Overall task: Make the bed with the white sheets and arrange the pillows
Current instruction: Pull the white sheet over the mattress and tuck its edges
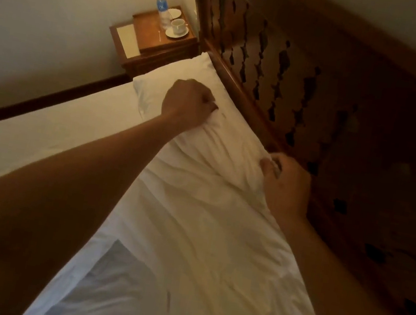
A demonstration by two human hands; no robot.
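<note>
My left hand and right hand both had fingers clutching the pillow; I judged an uneven tug could skew it off the headboard.

- Dim, warm yellowish light; brightest on pillow top.
- Deep shadow right of pillow, across headboard.
- Soft blur throughout; nightstand beyond pillow indistinct.
- Wide-angle bending of lines far from pillow.
</note>
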